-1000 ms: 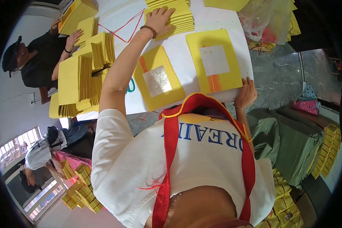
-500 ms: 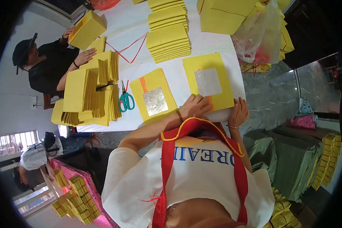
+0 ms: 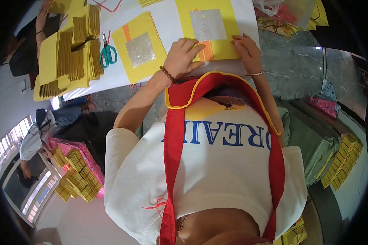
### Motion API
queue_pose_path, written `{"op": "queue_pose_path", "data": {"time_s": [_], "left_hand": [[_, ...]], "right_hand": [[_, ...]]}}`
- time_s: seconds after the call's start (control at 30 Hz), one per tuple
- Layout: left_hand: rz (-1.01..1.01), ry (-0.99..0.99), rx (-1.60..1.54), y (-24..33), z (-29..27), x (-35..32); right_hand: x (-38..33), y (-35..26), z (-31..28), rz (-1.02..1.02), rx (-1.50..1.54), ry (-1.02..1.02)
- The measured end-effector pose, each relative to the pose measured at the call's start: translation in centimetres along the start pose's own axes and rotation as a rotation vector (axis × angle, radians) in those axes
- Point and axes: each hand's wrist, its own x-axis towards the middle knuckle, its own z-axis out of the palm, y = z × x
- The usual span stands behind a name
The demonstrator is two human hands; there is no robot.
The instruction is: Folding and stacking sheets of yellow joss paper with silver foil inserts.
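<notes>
A stack of yellow joss paper (image 3: 228, 51) with a silver foil square (image 3: 208, 25) and an orange strip lies at the table's near edge. My left hand (image 3: 184, 55) rests at its near left corner, beside the orange strip, thumb and fingers apart. My right hand (image 3: 248, 51) touches the stack's right edge near the near corner, fingers stretched out. Left of my left hand lies a second joss paper stack (image 3: 155, 43) with its own silver square (image 3: 141, 50). Farther left are green-handled scissors (image 3: 108, 55), points away from me.
Folded yellow paper bundles (image 3: 65, 57) stand at the table's left end, near a co-worker's arm (image 3: 40, 30). Plastic bags (image 3: 282, 12) and more yellow paper lie off the right corner. Green-wrapped bales (image 3: 310, 139) stand right of me. Another person (image 3: 33, 143) is by a pink-covered table.
The view has tilted down, so the table sits higher in the picture. My left hand's thumb and fingers have spread, and my right hand's fingers have come onto the stack's edge.
</notes>
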Motion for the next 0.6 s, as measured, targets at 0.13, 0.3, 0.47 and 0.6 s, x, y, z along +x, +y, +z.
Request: {"op": "queue_pose_path", "data": {"time_s": [0.13, 0.3, 0.47, 0.6], "left_hand": [[-0.010, -0.047, -0.109, -0.1, -0.8, 0.2], [-0.168, -0.112, -0.250, 0.6, -1.6, 0.8], [-0.231, -0.119, -0.316, 0.0, -1.6, 0.9], [-0.374, -0.201, -0.436, -0.2, -1.8, 1.3]], "right_hand": [[-0.4, 0.7, 0.4, 0.191, 0.416, 0.018], [-0.5, 0.8, 0.2, 0.264, 0.662, 0.003], [-0.3, 0.3, 0.5, 0.316, 0.708, 0.040], [-0.5, 1.0, 0.7, 0.335, 0.657, -0.041]]}}
